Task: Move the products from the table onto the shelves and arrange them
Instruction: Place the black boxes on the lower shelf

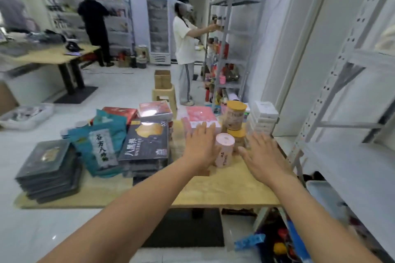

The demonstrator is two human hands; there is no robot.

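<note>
Both hands reach out over the bench [224, 190], fingers straight and spread, holding nothing. Left hand [199, 147] sits just left of the pink canister [224, 150], right hand [261, 156] just right of it. Contact with the canister: cannot tell. The canister stands upright near the bench's right end. Directly behind it are two yellow-lidded jars [236, 116], one stacked on the other. Left of the hands: dark flat box [145, 141], teal pouches [100, 147], stack of dark trays [49, 168]. Further back: pink box [199, 115], white boxes [264, 113]. A white shelf unit [350, 64] stands right of the bench.
</note>
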